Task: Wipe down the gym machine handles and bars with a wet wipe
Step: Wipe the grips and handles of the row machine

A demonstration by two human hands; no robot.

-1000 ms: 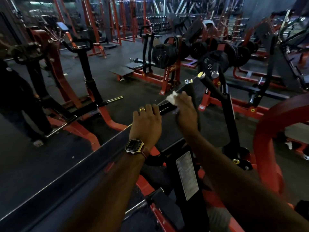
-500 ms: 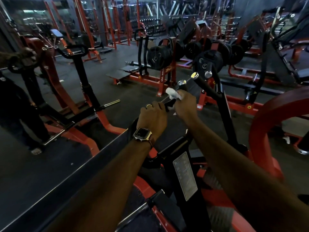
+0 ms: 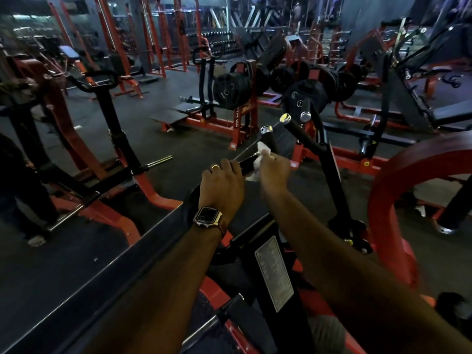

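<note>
Left hand we have curled over the black handle bar, gold ring and square watch showing. Right hand pinches a crumpled white wet wipe against that bar, just beyond the left knuckles, below its chrome end cap.

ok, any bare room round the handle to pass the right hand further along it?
Yes: bare grip runs from the white wipe in the right hand up to the handle's chrome cap. An open gap separates it from the second handle. It is crowded lower down, where the left hand grips the same bar.
</note>
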